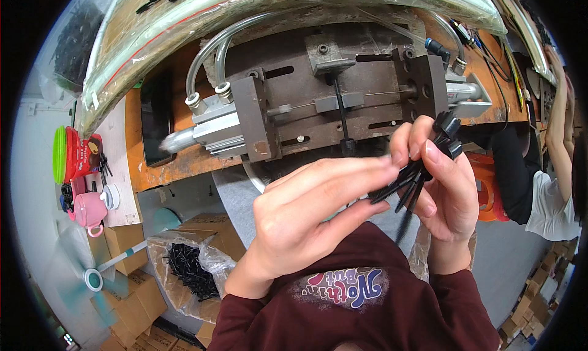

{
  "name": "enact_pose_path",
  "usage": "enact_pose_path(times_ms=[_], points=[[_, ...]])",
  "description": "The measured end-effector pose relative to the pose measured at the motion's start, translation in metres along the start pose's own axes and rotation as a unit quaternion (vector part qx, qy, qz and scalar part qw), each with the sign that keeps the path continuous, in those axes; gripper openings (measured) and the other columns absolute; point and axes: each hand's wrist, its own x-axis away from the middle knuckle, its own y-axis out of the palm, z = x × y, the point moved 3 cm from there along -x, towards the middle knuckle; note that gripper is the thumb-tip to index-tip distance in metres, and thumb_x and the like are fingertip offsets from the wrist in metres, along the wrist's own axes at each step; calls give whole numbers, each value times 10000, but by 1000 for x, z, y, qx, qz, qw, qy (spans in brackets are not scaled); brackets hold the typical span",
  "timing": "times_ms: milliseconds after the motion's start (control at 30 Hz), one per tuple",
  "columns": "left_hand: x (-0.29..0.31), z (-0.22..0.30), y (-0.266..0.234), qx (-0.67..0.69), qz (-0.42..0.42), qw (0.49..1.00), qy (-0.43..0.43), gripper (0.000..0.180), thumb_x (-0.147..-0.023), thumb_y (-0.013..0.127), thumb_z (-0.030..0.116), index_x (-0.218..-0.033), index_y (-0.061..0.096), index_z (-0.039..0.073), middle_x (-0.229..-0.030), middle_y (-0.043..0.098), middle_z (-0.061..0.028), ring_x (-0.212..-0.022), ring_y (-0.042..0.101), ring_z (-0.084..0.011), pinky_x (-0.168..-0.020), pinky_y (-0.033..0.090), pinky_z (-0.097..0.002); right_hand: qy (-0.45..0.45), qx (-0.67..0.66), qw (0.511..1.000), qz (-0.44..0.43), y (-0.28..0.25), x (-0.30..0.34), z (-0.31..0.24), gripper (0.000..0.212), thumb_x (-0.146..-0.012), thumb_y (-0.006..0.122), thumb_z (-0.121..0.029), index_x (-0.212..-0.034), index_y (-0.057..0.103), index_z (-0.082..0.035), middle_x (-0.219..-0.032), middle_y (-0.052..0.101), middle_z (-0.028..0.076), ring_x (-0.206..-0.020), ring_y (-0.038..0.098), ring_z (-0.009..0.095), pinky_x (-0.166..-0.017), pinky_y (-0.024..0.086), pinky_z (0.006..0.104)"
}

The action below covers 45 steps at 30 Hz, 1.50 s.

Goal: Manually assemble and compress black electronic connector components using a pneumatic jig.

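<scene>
My right hand (450,192) grips a bunch of slim black plastic rods (409,182) with thick heads and ribbed shafts. Opposite it, my left hand (318,210) reaches across, fingers and thumb closing around the ribbed ends of the bunch. Just beyond both hands is a brown metal fixture (300,97). One more black rod (342,109) rests in its centre, across a small grey block, its thick end toward me. Thin metal pins point at that block from both sides.
Air cylinders (220,127) with clear hoses flank the fixture. A dark phone-like slab (157,121) lies on the orange-brown bench (141,173). Below left, a plastic-lined carton (226,228) holds many black rods. Beside it is a fan (93,279). Another person's arm (556,112) appears at right.
</scene>
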Motion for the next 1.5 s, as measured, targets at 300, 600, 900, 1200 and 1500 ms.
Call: enact_pose_path(times_ms=[300, 600, 900, 1200, 1500], points=[[13, 15, -15, -14, 27, 998, -60, 346, -590, 908, 120, -891, 762, 36, -908, 711, -112, -797, 694, -201, -671, 546, -277, -196, 73, 977, 38, -20, 3, -28, 172, -1018, 510, -147, -1066, 566, 8, -1080, 584, 134, -560, 447, 30, -479, 350, 169], [10, -17, 18, -316, 25, 948, -18, 264, -668, 825, 105, -898, 715, 38, -1151, 709, -96, -677, 659, -185, -623, 513, -255, -363, 337, 859, 128, -9, 8, -27, 180, -901, 660, -13, -1069, 639, 46, -1144, 557, 146, -691, 587, 124, -560, 476, 227], [2, -20, 16, -353, 22, 935, -18, 273, -664, 833, 151, -902, 722, 78, -1142, 718, -38, -581, 582, -154, -555, 467, -255, -474, 649, 569, 175, 1, 26, -24, 249, -777, 766, 26, -1017, 712, -14, -1042, 574, 98, -816, 627, 178, -662, 530, 265], [4, 1, 13, -37, 16, 999, -24, 520, -633, 835, -23, -1131, 686, -3, -1123, 698, -178, -797, 704, -208, -679, 570, -278, -522, 722, 452, 24, 4, 17, -1, 392, -619, 720, 25, -1009, 732, 61, -1059, 609, 134, -805, 672, 256, -671, 577, 323], [10, 20, 9, -181, 33, 983, -21, 395, -674, 812, -45, -1057, 730, 4, -929, 663, -86, -831, 675, -212, -667, 560, -292, -533, 710, 458, 28, 1, 9, -3, 418, -641, 695, 55, -1058, 719, 59, -1078, 674, 146, -881, 685, 261, -722, 578, 330]])
